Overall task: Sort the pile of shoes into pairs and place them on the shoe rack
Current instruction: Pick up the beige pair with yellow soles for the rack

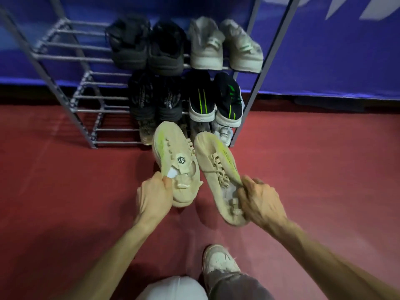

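I hold a pair of beige knit shoes with yellow-green streaks above the red floor, toes pointing at the rack. My left hand grips the heel of the left beige shoe. My right hand grips the heel side of the right beige shoe, which is tilted. The grey metal shoe rack stands just beyond. Its upper shelf carries a black pair and a whitish pair. The shelf below carries a dark pair and a black pair with green stripes.
Under those, an olive shoe and a white shoe show on the lowest shelf, partly hidden. The left halves of the shelves are bare bars. A blue wall panel stands behind. My own foot in a white sneaker rests on the floor.
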